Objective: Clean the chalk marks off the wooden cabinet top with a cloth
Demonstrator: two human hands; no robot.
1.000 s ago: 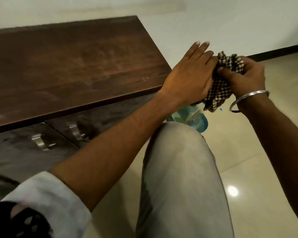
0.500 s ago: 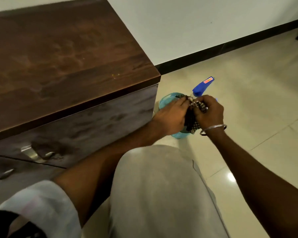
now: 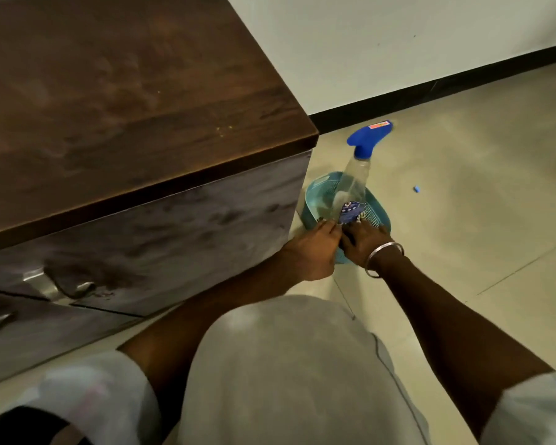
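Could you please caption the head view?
The left hand and right hand reach into the teal basket with a spray bottle, beside the cabinet.

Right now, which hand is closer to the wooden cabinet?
Left. The left hand is at the near rim of the blue basket, just past the corner of the cabinet; the right hand sits next to it, on the side away from the cabinet.

Dark wooden cabinet top (image 3: 126, 123); faint whitish chalk smears (image 3: 109, 78) across its middle.
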